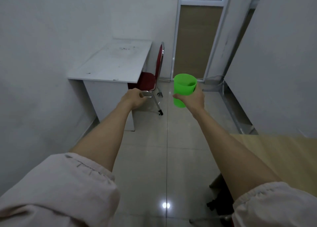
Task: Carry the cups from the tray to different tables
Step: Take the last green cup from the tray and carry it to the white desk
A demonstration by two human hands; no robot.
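Green plastic cup (183, 89), upright and seemingly empty, gripped by right hand (194, 98); left hand (134, 98) loosely curled, holding nothing; white desk (113, 64) ahead, tiled floor (180, 132).

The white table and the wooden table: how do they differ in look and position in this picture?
The white table stands ahead on the left, against the wall, while the wooden table is close on the right, with only a corner in view. The white table has a pale, marked top; the wooden table has a light brown top. A red chair is tucked beside the white table; none shows at the wooden one. No cup shows on either; the right hand holds the green cup.
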